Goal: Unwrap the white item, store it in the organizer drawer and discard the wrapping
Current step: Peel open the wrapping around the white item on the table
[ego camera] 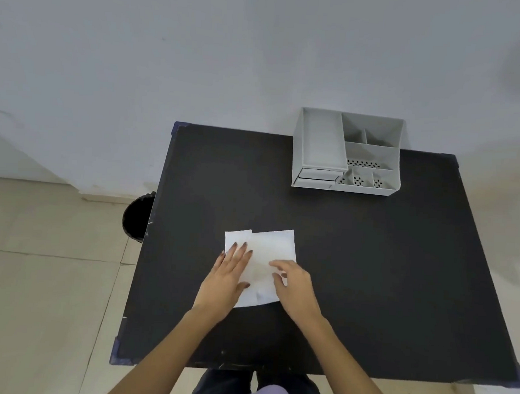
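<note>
A white paper wrapping (264, 252) lies flat on the black table (370, 264), near the front middle. A faint pale shape shows through its centre; I cannot tell what it is. My left hand (228, 277) rests flat on the wrapping's left part, fingers spread. My right hand (293, 278) touches the right edge with curled fingers, pinching the paper. A grey desk organizer (346, 153) stands at the table's back right, with two small drawers (316, 178) shut at its front left.
A black waste bin (137, 216) stands on the tiled floor beside the table's left edge. A white wall rises behind the table. My legs show below the front edge.
</note>
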